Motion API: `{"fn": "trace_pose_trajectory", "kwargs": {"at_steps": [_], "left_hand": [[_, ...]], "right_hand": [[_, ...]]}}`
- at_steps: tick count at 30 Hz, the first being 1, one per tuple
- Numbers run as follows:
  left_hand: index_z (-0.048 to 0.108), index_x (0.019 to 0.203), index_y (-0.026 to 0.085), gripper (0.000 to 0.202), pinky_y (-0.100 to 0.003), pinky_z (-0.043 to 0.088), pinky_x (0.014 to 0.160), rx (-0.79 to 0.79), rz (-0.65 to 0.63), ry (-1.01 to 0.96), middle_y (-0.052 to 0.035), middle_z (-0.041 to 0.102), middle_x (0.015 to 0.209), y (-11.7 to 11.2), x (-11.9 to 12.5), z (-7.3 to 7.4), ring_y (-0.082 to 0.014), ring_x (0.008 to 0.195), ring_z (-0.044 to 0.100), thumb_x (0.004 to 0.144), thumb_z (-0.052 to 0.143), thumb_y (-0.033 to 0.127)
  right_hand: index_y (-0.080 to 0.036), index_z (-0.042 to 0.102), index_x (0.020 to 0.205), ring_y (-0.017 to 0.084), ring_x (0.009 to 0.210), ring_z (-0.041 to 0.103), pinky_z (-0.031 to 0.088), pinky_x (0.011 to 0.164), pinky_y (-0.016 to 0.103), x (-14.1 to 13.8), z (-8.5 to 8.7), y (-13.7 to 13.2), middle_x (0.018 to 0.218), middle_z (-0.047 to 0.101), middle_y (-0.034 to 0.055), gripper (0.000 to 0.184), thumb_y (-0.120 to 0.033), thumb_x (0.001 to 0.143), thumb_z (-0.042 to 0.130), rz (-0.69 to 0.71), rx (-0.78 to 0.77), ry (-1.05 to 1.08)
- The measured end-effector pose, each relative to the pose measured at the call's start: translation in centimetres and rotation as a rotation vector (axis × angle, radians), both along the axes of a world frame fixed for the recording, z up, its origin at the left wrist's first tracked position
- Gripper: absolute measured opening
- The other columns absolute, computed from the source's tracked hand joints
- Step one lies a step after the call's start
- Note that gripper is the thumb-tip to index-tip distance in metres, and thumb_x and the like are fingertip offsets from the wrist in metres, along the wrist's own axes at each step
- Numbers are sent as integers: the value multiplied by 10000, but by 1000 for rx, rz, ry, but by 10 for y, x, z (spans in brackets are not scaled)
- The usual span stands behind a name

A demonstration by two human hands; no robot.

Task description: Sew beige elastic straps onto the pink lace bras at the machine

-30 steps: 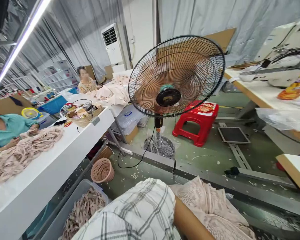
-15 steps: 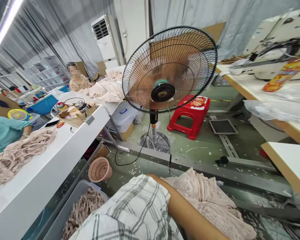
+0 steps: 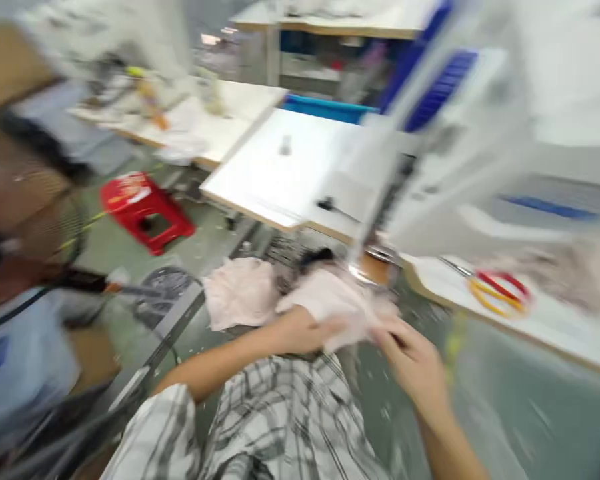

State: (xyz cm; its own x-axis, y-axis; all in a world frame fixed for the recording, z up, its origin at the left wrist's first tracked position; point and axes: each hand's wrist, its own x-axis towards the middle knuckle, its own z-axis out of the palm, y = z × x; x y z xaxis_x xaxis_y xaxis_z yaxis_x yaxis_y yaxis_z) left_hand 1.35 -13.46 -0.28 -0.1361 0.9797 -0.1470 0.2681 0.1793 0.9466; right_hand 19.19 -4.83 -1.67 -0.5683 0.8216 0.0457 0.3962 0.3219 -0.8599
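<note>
Bottle print: the orange spray bottle (image 3: 153, 107) with the yellow cap is standing on the far table (image 3: 237, 100), its lettering blurring past reading.
Stool print: the red plastic stool (image 3: 147, 210) is showing a red-and-white patch on its seat, any words smearing out.
Machine marking: the white sewing machine (image 3: 485, 160) is bearing a blue streak, too blurred to read.
Pale pink fabric: the piece (image 3: 330, 297) is hanging between both hands above the lap, just in front of the machine's near end, looking soft, thin, creased and plain through the blur.
Left hand (image 3: 305, 330): it is closing its fingers over the fabric's near side.
Right hand (image 3: 413, 357): it is pinching the fabric's right edge between thumb and fingers.
Second pink cloth (image 3: 243, 293): it is lying crumpled just left of the held piece.
Scissors (image 3: 500, 293): the red-and-yellow handles are resting on the white table (image 3: 440, 283) at right.
</note>
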Motion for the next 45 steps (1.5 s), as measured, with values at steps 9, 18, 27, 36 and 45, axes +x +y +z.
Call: {"fn": "trace_pose_trajectory", "kwargs": {"at_steps": [9, 18, 27, 36, 45], "left_hand": [[692, 1138, 203, 386, -550, 295, 1180, 113, -326, 375, -123, 708, 1157, 55, 7, -10, -348, 1279, 535, 872, 619, 473], [643, 887, 178, 295, -202, 367, 511, -119, -59, -561, 47, 514, 603, 63, 72, -26, -82, 517, 422, 837, 728, 456], [639, 787, 162, 251, -232, 451, 660, -59, -3, -403, 2, 593, 704, 74, 61, -9, -124, 684, 542, 879, 688, 391], [744, 994, 180, 225, -302, 547, 819, -54, 90, -414, -50, 731, 901, 78, 70, -4, -206, 904, 671, 858, 717, 357], [754, 1025, 183, 207, -333, 545, 912, 23, 29, -186, -63, 756, 1014, 77, 68, -6, -234, 1021, 682, 883, 684, 316]], "right_hand": [[-185, 509, 588, 133, 626, 506, 377, 600, 272, 51, -5, 27, 634, 528, 5, 508, -479, 995, 430, -18, -113, 224], [-209, 719, 802, 155, 741, 611, 457, 673, 284, 50, 1, 24, 788, 689, 22, 137, -315, 876, 675, -245, -64, 309], [-219, 735, 832, 135, 638, 561, 432, 570, 271, 54, -2, 26, 758, 689, 16, 120, -306, 878, 666, -371, 63, 204], [-248, 724, 969, 161, 811, 676, 533, 697, 294, 38, -13, 20, 893, 747, 34, 142, -198, 919, 601, -324, 421, 145], [-237, 704, 881, 144, 719, 599, 446, 623, 279, 47, -6, 30, 883, 706, 22, 90, -264, 912, 624, -281, 57, 111]]}}
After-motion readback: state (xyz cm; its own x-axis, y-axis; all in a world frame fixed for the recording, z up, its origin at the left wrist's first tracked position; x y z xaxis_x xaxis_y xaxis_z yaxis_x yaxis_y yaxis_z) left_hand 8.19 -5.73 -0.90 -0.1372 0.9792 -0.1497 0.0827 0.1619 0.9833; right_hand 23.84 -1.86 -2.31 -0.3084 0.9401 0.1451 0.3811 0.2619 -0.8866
